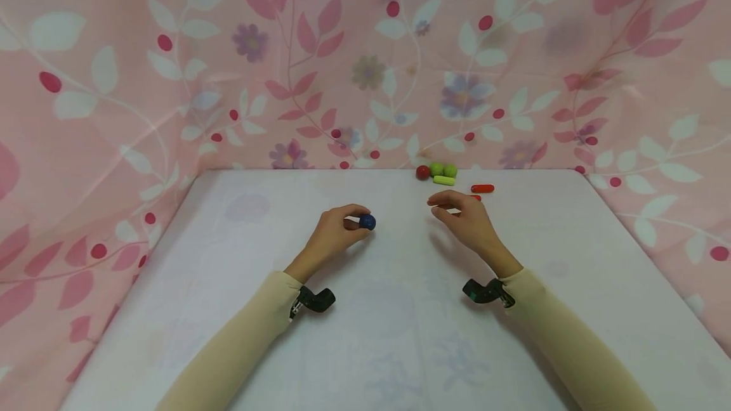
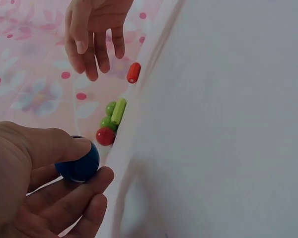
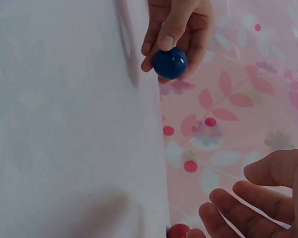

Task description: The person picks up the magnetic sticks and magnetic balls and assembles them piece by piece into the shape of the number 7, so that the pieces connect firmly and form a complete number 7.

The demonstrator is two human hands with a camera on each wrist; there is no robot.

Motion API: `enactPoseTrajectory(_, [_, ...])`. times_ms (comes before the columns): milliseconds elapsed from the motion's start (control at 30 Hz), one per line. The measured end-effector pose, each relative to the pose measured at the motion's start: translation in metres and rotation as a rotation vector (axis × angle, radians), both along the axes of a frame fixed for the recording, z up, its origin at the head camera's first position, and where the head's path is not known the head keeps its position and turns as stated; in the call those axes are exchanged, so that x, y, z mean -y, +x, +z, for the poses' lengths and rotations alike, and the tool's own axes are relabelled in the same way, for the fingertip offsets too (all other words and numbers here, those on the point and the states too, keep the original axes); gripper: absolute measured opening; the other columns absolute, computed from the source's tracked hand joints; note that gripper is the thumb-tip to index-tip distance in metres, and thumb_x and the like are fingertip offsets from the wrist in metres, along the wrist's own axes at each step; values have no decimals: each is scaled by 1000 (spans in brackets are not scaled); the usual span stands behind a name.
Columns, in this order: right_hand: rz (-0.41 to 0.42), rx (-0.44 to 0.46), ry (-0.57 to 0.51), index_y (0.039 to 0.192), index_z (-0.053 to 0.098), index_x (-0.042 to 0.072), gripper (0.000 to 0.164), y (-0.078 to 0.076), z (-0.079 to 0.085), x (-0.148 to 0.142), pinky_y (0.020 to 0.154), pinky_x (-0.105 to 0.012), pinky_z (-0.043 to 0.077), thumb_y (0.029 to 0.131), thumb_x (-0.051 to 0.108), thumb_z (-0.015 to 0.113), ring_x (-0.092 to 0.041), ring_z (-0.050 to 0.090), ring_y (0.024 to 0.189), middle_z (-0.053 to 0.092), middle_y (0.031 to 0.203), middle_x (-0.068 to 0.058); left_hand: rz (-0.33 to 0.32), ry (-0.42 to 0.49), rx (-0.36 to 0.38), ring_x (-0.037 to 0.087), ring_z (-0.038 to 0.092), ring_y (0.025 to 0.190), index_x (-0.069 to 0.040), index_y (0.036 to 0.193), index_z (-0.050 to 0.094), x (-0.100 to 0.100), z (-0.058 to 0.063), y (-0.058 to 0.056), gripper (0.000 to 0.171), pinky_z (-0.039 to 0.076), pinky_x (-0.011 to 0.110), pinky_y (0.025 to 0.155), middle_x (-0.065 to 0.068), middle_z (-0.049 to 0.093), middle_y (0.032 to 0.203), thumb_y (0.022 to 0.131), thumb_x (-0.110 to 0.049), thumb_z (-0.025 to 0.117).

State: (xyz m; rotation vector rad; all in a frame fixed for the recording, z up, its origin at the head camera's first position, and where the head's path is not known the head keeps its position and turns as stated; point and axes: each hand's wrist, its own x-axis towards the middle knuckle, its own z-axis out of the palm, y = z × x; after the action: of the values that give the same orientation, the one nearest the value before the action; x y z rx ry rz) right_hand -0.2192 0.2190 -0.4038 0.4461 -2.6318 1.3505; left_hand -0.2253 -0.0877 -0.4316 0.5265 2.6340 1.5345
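Note:
A shiny dark blue ball [image 1: 368, 222] is pinched between the thumb and fingers of my left hand [image 1: 338, 228], above the white table. The left wrist view shows the thumb on top of the blue ball [image 2: 80, 163] and the fingers beneath it. To the right, my right hand [image 1: 465, 221] hovers over the table with nothing in it, its fingers loosely bent and apart from the thumb. In the right wrist view its fingers [image 3: 243, 208] are relaxed. Just beyond this hand lies a red stick-like piece [image 1: 482, 188]; another red piece [image 1: 476, 198] is partly hidden behind the hand.
At the table's back edge sit a red ball [image 1: 422, 172], two green balls [image 1: 436, 169] and a yellow-green stick-like piece [image 1: 444, 180]. A pink floral cloth [image 1: 365, 68] hangs behind and beside the white tabletop [image 1: 388, 335].

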Motion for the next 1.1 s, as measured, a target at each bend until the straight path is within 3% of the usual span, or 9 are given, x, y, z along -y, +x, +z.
enactPoseTrajectory(233, [24,34,-3,118,75,8,19,9,-8,8,90,-49,54,100,12,70,-23,67,108,74,116,-10,34,-75,-37,17,71,96,-13,122,74,21,-5,3,33,54,40,88,2,73,117,90,-13,82])
enactPoseTrajectory(567, [59,43,1,117,75,10,18,18,-15,14,88,-47,54,100,12,71,-21,67,108,74,114,-3,22,-102,-84,17,67,93,-13,124,74,37,-14,3,38,52,41,87,2,72,109,88,-11,85])
enactPoseTrajectory(700, [72,47,-3,118,75,9,19,20,-19,15,88,-47,54,100,11,70,-22,67,108,74,114,-4,13,-126,-113,16,64,91,-16,127,75,40,-18,5,39,52,40,84,0,71,105,89,-12,84])
enactPoseTrajectory(1100, [83,74,-14,119,73,6,20,23,-23,17,89,-46,55,100,11,69,-23,67,108,74,115,-9,2,-128,-99,20,66,96,-15,129,74,48,-19,4,38,53,41,88,1,71,111,92,-16,81])
